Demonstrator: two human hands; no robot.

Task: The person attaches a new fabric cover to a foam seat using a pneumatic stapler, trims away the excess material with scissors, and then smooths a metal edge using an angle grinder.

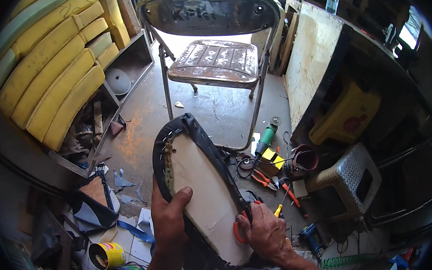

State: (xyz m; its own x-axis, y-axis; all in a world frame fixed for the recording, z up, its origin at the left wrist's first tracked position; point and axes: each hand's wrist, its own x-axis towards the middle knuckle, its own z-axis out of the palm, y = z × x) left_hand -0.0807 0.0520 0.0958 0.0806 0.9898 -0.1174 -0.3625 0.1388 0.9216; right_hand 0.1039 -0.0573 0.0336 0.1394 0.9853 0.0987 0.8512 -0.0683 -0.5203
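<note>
A long padded board (200, 187), pale on its underside, has black covering folded over its edge and stapled, with some greenish foam showing at the left. It is held upright-slanted over my lap. My left hand (174, 212) grips its left side, thumb on top. My right hand (263, 235) is closed on a red-handled pliers-like tool (241, 230) at the board's right edge; the tool's jaws are partly hidden. Just beyond my right hand is a yellow-handled screwdriver (279, 211).
A worn folding chair (213, 64) stands ahead. Stacked yellow cushions (50, 87) fill the left. A green grinder (265, 142), pliers (261, 180), plastic stool (344, 181) and blue staple gun (310, 236) lie or stand at right. Cans (106, 255) and scraps sit lower left.
</note>
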